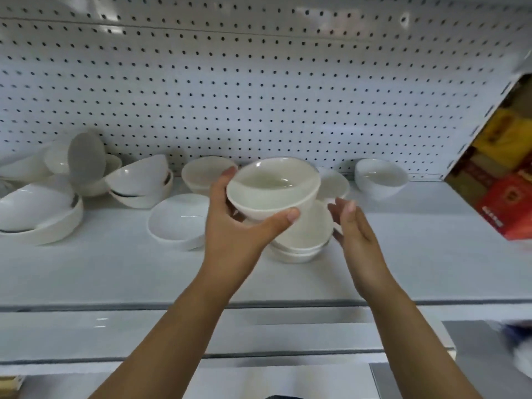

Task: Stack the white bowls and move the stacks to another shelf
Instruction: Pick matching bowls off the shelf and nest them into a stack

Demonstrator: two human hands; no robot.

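Above the white metal shelf (403, 254), before the white perforated back panel (259, 96), my left hand (239, 223) is gripping a small round white ceramic bowl (273, 191), thumb curling across its near wall, fingers wrapping its left side. The bowl is tilting slightly, hovering just over a short stack of white bowls (305, 240). My right hand (357, 234) is hanging open just beside that stack, fingers straight, holding nothing. Tipped white bowls (43, 208) are lying at far left
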